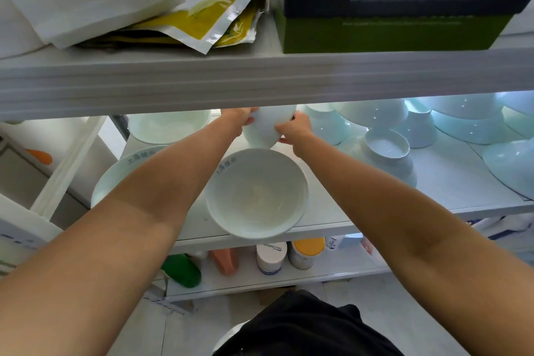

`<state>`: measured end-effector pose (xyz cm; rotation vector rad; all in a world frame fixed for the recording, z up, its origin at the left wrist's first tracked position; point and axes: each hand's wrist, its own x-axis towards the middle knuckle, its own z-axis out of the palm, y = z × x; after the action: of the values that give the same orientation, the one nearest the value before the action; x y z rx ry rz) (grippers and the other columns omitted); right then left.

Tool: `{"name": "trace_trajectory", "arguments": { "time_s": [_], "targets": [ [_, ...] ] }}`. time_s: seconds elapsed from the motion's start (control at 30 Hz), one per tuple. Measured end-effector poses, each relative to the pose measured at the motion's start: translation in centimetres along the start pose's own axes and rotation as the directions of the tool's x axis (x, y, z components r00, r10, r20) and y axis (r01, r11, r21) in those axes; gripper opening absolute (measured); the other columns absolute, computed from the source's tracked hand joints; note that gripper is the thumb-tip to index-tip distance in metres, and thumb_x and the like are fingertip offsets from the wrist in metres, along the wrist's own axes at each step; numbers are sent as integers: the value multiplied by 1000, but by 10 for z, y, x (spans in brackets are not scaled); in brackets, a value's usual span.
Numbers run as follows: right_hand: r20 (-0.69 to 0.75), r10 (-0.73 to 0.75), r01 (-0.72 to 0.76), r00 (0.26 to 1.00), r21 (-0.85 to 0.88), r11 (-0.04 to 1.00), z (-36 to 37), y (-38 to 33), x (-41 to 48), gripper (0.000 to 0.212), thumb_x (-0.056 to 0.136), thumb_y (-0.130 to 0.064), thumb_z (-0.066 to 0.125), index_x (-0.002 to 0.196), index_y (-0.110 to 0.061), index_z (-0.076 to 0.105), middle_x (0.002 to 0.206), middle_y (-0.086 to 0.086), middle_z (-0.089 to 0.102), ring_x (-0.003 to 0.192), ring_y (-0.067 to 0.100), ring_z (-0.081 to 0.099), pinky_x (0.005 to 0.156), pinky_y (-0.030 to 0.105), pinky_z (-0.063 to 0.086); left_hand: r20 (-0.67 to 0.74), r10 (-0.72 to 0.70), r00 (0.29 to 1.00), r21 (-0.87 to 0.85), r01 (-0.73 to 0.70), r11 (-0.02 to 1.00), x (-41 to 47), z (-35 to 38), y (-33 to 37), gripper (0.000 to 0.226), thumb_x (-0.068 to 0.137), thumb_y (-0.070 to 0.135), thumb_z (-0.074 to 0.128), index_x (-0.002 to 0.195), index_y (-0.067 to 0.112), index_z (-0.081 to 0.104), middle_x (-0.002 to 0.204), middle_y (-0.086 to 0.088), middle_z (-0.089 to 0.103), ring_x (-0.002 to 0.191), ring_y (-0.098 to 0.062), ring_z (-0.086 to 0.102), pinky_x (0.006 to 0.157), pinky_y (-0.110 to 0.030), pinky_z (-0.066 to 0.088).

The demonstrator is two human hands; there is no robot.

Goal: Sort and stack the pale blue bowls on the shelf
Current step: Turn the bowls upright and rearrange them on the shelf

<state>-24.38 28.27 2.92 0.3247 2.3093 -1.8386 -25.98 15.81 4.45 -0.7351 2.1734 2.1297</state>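
Head view: left hand (241,120) and right hand (295,128) clasp 1 small bowl (267,127), centre frame, just above the large bowl (255,196).

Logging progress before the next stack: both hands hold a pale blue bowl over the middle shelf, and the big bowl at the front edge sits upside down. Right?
Not quite. The head view shows the big bowl at the front edge upright, mouth up. The rest holds: left hand and right hand hold the pale blue bowl over the middle shelf.
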Motion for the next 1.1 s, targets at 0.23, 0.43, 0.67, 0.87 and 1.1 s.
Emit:
{"name": "trace_trajectory", "arguments": {
  "time_s": [0.23, 0.43, 0.67, 0.87, 1.1],
  "targets": [
    [29, -325, 288, 945, -543, 789, -6, -23, -11, 12, 86, 0, 44, 79, -5, 52, 91, 19, 54, 86, 32, 51, 74, 35, 40, -30, -47, 998, -37, 46, 998, -19, -17, -4, 21, 89, 8, 45, 71, 12, 53, 65, -4, 51, 58, -15, 47, 59, -35, 57],
    [209, -487, 469, 848, -723, 507, 4, -4, -22, 32, 85, 5, 41, 110, -7, 58, 106, 18, 66, 98, 39, 60, 81, 38, 47, -1, -316, 949, -28, 316, 948, -18, -36, -12, 65, 95, 59, 28, 91, -1, 54, 81, -13, 54, 73, -21, 55, 82, -44, 56],
    [438, -494, 582, 751, -792, 183, 0, 7, -21, 46, 83, 9, 39, 119, -15, 55, 107, 15, 66, 98, 38, 61, 80, 37, 47, 27, -325, 945, -31, 326, 945, -23, -50, -12, 46, 99, 44, 28, 106, 2, 45, 89, -20, 58, 72, -27, 62, 62, -41, 54],
    [501, -465, 596, 730, -800, 73, 0, 13, -10, 53, 88, 5, 39, 128, -25, 56, 122, 7, 64, 109, 31, 61, 89, 36, 49, 59, -301, 952, 97, 295, 951, -22, -52, -18, 28, 100, 23, 42, 122, 5, 44, 83, -15, 59, 70, -22, 62, 78, -37, 53],
    [471, -280, 530, 836, -827, 190, -1, 34, 10, 52, 90, 2, 36, 134, -21, 53, 137, 5, 54, 125, 28, 48, 110, 34, 29, 55, -280, 958, 196, 265, 944, -23, -47, -16, 21, 98, 9, 44, 117, 2, 47, 99, -17, 62, 75, -22, 64, 81, -34, 53]
  ]
}}
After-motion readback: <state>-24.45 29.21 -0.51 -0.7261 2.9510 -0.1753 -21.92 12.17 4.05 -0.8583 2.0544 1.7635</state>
